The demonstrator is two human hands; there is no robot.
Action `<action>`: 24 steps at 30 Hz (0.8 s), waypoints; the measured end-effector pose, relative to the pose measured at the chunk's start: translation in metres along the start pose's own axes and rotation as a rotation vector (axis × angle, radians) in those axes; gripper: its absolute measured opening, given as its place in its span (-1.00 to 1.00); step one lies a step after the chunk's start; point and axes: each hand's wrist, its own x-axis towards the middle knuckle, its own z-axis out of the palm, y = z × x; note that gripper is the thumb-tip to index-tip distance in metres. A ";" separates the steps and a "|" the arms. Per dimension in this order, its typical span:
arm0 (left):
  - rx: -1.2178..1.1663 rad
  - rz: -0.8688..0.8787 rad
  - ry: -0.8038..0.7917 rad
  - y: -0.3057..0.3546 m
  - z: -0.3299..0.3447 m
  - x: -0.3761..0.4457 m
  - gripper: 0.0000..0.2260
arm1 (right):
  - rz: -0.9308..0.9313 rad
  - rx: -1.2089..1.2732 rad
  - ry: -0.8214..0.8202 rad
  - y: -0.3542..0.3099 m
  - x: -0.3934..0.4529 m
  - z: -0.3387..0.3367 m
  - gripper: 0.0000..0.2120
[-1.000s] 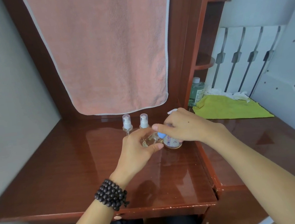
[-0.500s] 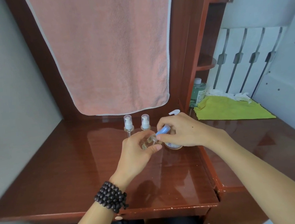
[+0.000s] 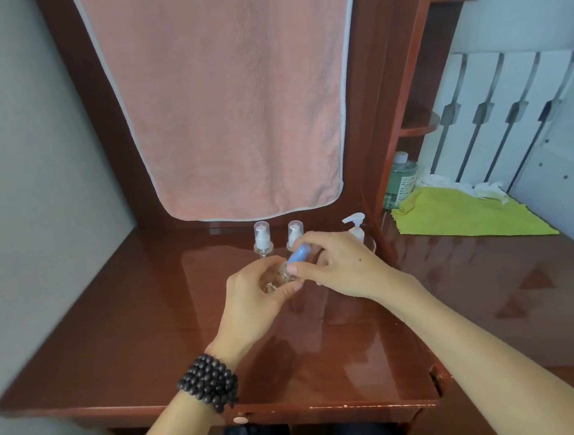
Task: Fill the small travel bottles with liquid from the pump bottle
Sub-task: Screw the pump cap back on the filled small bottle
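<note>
Nearest the camera, a dark bead bracelet (image 3: 209, 384) wraps the left wrist above the front edge of the glossy red-brown table (image 3: 123, 333). Further in, over the middle of the table, the left hand (image 3: 256, 300) curls its grip closed around a small clear bottle (image 3: 280, 277), held tilted with its neck toward the right. The right hand (image 3: 341, 269) meets it there, thumb and fingers pinched shut on a blue cap (image 3: 299, 253) at the bottle's neck; whether the cap is seated or just free of the neck cannot be told.

Just behind the hands, two more small bottles stand upright side by side: the left bottle (image 3: 262, 238) and the right bottle (image 3: 294, 232), each with a white sprayer under a clear cover. Beside them to the right stands the pump bottle (image 3: 355, 227), its body partly hidden by the right hand.

Beyond, a yellow-green cloth (image 3: 464, 215) lies on the right, a green bottle (image 3: 400, 181) behind it. A pink towel (image 3: 228, 101) hangs at the back.
</note>
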 end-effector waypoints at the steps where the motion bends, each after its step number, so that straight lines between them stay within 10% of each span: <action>1: -0.022 -0.036 0.019 -0.008 -0.006 0.000 -0.73 | 0.011 -0.021 0.017 -0.002 0.003 0.006 -0.69; 24: 0.092 -0.363 0.118 -0.114 -0.025 0.058 -0.59 | 0.150 0.046 0.196 0.026 -0.028 0.057 -0.78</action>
